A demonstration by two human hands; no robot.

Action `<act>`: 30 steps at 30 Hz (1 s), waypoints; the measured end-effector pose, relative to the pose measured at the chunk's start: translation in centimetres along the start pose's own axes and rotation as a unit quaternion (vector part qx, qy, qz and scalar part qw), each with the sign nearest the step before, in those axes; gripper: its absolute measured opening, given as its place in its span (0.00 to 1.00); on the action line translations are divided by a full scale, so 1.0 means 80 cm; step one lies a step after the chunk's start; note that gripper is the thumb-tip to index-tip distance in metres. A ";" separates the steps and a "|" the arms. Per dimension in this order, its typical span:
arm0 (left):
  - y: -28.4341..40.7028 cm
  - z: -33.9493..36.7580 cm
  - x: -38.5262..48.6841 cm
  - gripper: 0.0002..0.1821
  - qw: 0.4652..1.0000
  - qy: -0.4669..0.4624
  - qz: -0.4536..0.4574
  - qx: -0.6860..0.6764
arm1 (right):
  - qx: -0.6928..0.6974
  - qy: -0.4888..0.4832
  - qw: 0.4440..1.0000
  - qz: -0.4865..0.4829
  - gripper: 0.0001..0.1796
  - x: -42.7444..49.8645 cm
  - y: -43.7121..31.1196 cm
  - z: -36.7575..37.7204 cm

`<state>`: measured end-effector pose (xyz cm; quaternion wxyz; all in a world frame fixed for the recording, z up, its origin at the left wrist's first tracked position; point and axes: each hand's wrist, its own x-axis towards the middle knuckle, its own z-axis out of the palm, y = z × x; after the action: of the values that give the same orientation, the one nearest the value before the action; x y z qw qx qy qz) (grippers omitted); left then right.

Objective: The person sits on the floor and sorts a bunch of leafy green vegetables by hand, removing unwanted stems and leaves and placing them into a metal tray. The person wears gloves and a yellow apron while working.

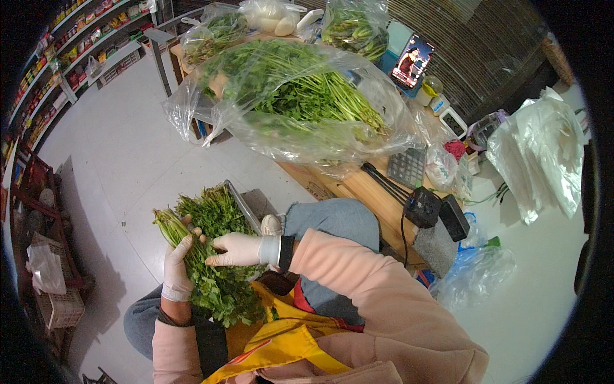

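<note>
My gloved left hand point(177, 271) is closed round a bunch of leafy green celery point(218, 300). Its pale cut stems point(169, 224) point up and to the left, while the leaves hang down over my lap. My gloved right hand point(237, 249) is at the middle of the bunch, thumb and a finger spread apart against the greens; its other fingers are partly hidden. Just beyond both hands, more cut greens point(216, 211) lie in a container whose grey rim point(242, 201) shows at the right.
A large clear plastic bag of celery point(307, 101) covers much of the wooden table point(345, 189). Near it are a lit phone point(412, 60), a digital clock point(452, 122), a calculator point(407, 165) and black power adapters point(422, 206). Plastic bags point(539, 149) hang at the right; stocked shelves point(96, 41) stand at the left.
</note>
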<state>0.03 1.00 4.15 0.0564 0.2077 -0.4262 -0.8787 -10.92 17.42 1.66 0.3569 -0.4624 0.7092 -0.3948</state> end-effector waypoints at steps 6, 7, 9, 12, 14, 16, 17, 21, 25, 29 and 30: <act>0.000 0.001 -0.001 0.28 1.000 -0.013 0.006 -0.006 | 0.000 -0.004 1.000 0.007 0.41 -0.001 -0.002 -0.001; 0.000 0.001 -0.001 0.28 1.000 -0.015 0.007 -0.005 | -0.002 -0.005 1.000 0.008 0.41 -0.001 -0.002 -0.001; 0.001 0.001 -0.001 0.28 1.000 -0.018 0.008 -0.004 | -0.001 -0.005 1.000 0.008 0.41 -0.001 -0.002 -0.002; 0.001 0.002 -0.001 0.28 1.000 -0.019 0.008 -0.008 | -0.005 -0.005 1.000 0.004 0.42 0.000 -0.002 -0.001; 0.000 0.003 -0.001 0.28 1.000 -0.021 0.010 -0.008 | -0.006 -0.004 1.000 0.003 0.42 0.000 -0.002 -0.001; 0.000 0.003 -0.001 0.28 1.000 -0.015 0.009 -0.007 | -0.004 -0.002 1.000 0.004 0.42 0.000 -0.002 -0.001; 0.000 0.003 -0.002 0.28 1.000 -0.012 0.009 -0.007 | -0.004 -0.004 1.000 0.006 0.42 0.000 -0.003 -0.001; 0.001 0.001 -0.001 0.28 1.000 -0.017 0.010 -0.001 | 0.002 -0.002 1.000 0.007 0.42 -0.001 -0.002 -0.001; 0.000 0.000 0.000 0.28 1.000 -0.023 0.013 0.001 | 0.003 -0.007 1.000 0.014 0.42 -0.001 -0.001 0.001; -0.001 -0.001 0.000 0.27 1.000 -0.022 0.009 -0.005 | 0.018 0.006 1.000 -0.002 0.41 -0.001 -0.002 0.001; -0.001 -0.001 -0.001 0.27 1.000 -0.022 0.008 -0.007 | 0.016 -0.003 1.000 0.007 0.41 -0.001 -0.002 0.000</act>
<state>0.11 0.99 4.06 0.0558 0.1845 -0.4227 -0.8855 -10.81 17.47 1.82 0.3690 -0.4525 0.7050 -0.4025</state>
